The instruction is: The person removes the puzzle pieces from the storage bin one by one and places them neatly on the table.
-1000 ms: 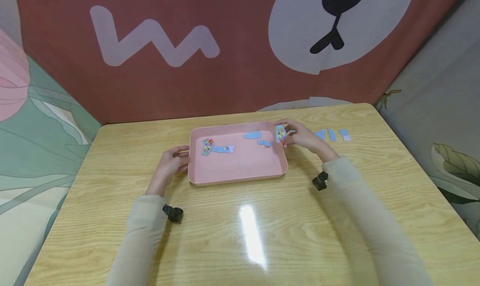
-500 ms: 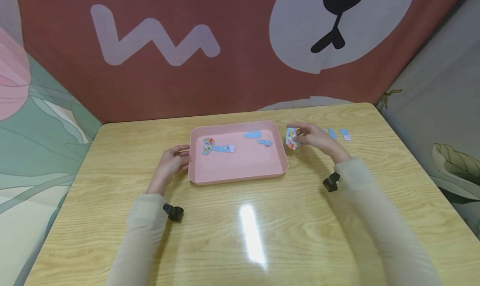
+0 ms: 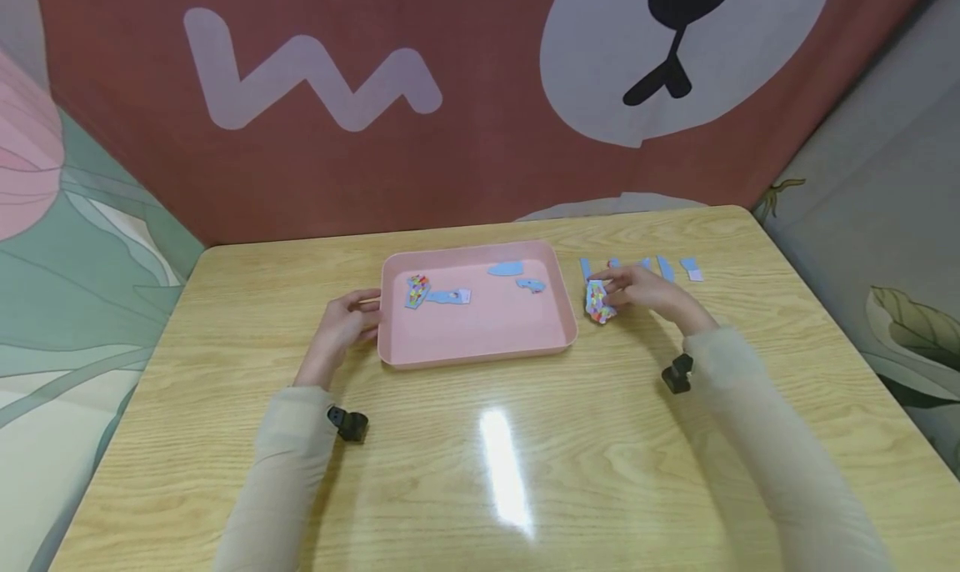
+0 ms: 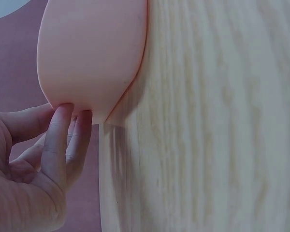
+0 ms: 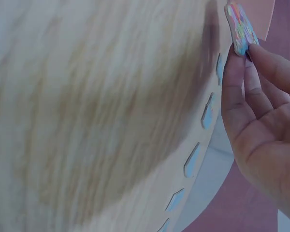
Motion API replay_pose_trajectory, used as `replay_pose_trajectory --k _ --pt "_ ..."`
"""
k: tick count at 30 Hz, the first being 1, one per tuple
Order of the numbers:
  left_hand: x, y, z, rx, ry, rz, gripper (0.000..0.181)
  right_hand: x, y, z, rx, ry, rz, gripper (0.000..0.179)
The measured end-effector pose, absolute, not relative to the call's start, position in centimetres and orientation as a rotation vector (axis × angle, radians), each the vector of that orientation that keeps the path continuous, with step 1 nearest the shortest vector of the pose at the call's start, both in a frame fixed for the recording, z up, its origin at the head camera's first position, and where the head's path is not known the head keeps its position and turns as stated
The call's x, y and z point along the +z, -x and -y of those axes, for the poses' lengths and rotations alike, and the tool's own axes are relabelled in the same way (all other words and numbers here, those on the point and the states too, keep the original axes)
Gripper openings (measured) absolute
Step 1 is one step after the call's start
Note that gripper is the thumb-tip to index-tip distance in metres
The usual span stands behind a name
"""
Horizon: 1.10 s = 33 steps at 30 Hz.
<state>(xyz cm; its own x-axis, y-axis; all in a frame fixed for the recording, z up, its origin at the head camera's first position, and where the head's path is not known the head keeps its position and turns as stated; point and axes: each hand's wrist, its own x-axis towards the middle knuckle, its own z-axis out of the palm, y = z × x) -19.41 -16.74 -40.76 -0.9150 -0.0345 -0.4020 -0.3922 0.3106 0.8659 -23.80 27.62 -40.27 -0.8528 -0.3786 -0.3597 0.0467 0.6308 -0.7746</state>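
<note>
My right hand [image 3: 647, 293] pinches a puzzle piece [image 3: 598, 302] with many small coloured patches between thumb and fingers, just to the right of the pink tray [image 3: 480, 338]. In the right wrist view, the thumb and fingertips grip one end of this flat piece [image 5: 242, 30]. At the tray's left end, my left hand [image 3: 347, 326] rests its fingertips on the outer wall. The left wrist view shows those relaxed fingers touching the tray wall [image 4: 92, 63]. Inside the tray lie a colourful piece [image 3: 417, 291], a blue piece with a pale end [image 3: 448, 297] and two more blue pieces [image 3: 506, 268].
A row of mostly blue pieces runs along the back right of the wooden table [image 3: 420, 472], among them a narrow strip [image 3: 585, 267], a curved one [image 3: 664, 267] and one with a pale end [image 3: 692, 269]. A printed cloth [image 3: 480, 163] hangs behind the table.
My right hand has moved from above the tray's right edge to the right and nearer me, carrying the colourful piece and uncovering more of the row. The left hand stays at the tray.
</note>
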Motion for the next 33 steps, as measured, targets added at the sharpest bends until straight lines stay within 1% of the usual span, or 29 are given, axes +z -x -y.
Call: replay_pose_trajectory --k 10,13,33 --pt "-40.72 19.42 16.76 1.648 0.380 -2.268 0.050 -41.04 23.78 -27.98 -1.117 0.208 -2.298 0.048" --pt "-40.72 19.42 16.81 1.648 0.378 -2.267 0.051 -41.19 23.82 -27.92 -1.112 0.185 -2.309 0.049" --pt "-40.67 19.35 16.73 1.657 0.399 -2.255 0.050 -40.92 23.86 -27.72 -1.119 0.160 -2.333 0.049"
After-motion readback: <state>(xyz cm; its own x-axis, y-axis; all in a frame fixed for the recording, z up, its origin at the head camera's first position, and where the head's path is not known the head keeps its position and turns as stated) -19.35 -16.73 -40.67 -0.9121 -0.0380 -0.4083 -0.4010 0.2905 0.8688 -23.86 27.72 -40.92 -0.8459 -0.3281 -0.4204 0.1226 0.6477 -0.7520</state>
